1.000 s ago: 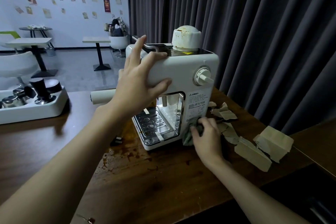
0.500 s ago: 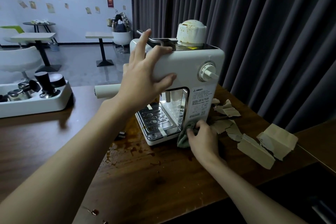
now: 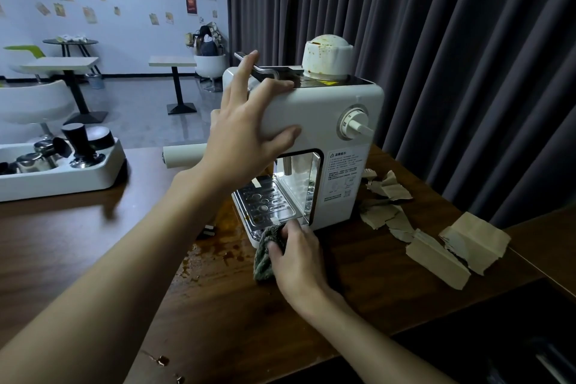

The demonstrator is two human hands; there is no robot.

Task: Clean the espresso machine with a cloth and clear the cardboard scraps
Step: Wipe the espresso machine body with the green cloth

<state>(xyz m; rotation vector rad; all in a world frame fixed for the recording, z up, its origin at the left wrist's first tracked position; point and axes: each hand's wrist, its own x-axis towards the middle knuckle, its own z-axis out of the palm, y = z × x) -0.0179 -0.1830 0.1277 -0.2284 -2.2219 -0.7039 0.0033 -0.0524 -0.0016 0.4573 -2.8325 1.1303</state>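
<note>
A white espresso machine (image 3: 330,115) stands on the dark wooden table (image 3: 218,315), with a stained white cap on top. My left hand (image 3: 246,137) rests spread over its upper left corner, fingers on the top edge and thumb on the front. My right hand (image 3: 296,254) grips a grey-green cloth (image 3: 265,256) against the front lower edge of the machine's base, below the metal drip tray (image 3: 265,203). Torn cardboard scraps (image 3: 436,246) lie on the table to the right of the machine.
Brown liquid stains (image 3: 218,254) spread over the table in front of the machine. A white tray (image 3: 62,178) with a tamper and metal coffee tools sits at the left. A dark curtain hangs behind; café tables and chairs stand in the room beyond.
My right hand has slid the cloth left, from the machine's right front corner to the base below the drip tray. My left hand stays on top.
</note>
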